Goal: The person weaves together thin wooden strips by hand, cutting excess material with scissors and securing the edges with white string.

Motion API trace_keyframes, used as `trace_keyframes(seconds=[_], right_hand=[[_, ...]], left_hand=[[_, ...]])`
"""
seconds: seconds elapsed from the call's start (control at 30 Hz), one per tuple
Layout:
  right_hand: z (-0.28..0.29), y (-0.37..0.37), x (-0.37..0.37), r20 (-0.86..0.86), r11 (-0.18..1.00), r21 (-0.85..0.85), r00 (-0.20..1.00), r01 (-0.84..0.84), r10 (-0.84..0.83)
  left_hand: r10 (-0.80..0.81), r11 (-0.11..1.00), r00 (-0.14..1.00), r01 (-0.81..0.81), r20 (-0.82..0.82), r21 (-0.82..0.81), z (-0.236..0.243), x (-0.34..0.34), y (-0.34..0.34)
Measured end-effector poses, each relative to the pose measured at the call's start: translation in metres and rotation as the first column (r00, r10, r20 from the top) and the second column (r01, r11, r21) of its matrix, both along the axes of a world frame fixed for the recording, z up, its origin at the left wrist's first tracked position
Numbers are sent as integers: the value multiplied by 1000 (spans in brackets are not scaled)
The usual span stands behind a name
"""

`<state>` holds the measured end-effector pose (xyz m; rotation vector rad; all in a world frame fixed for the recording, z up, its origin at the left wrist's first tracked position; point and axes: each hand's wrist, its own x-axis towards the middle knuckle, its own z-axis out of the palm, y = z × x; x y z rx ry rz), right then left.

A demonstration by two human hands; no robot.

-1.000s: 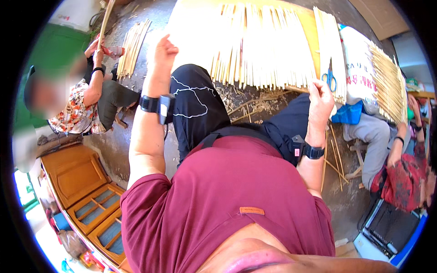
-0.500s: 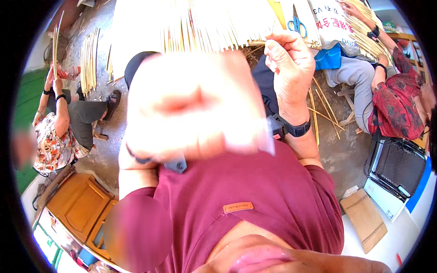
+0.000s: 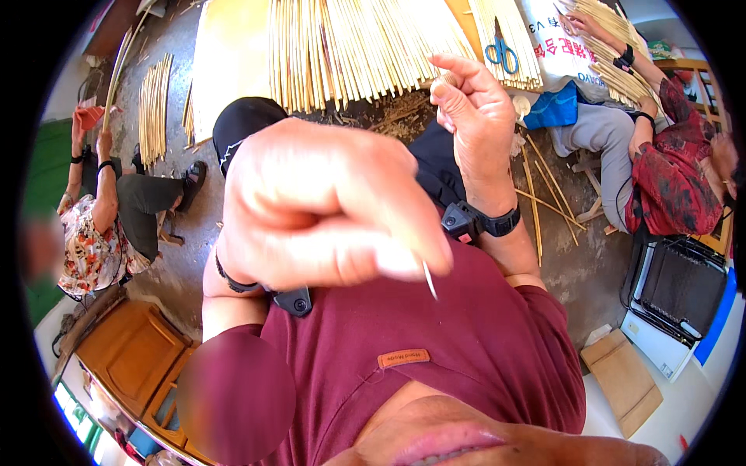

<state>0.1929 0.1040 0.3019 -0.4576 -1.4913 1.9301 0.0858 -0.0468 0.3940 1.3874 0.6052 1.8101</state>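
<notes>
Close to the camera, in front of my chest, my left hand [image 3: 334,206] pinches a thin, pale needle [image 3: 430,280] between thumb and forefinger, its point slanting downward. Farther out and to the right, my right hand [image 3: 474,109] is raised with thumb and bent fingers drawn together; a small ridged, tan band shows by its fingertips. Whatever those fingers hold is too small to make out. Beyond both hands, a row of pale, straw-like sticks [image 3: 342,58] lies side by side on the table. Blue-handled scissors [image 3: 501,56] rest on more sticks at the right.
A person in a flowered shirt [image 3: 89,245] sits at left holding long sticks; a bundle [image 3: 154,109] lies nearby. Another person in a red patterned top [image 3: 676,182] works at right. Loose sticks [image 3: 556,182] lie on the floor. A wooden cabinet [image 3: 128,349] stands lower left.
My left hand has come down and turned, so the needle now shows clearly. My right hand has shifted slightly left and down. The person at left has moved their sticks.
</notes>
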Motion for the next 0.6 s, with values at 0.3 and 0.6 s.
trace_keyframes(seconds=[0.3, 0.6], right_hand=[[-10, 57, 23, -116, 932, -175, 934, 317, -339], [13, -20, -7, 129, 997, 38, 990, -67, 61]], left_hand=[[381, 823, 873, -170, 303, -542, -36, -19, 20], [470, 777, 819, -208, 328, -594, -80, -25, 25]])
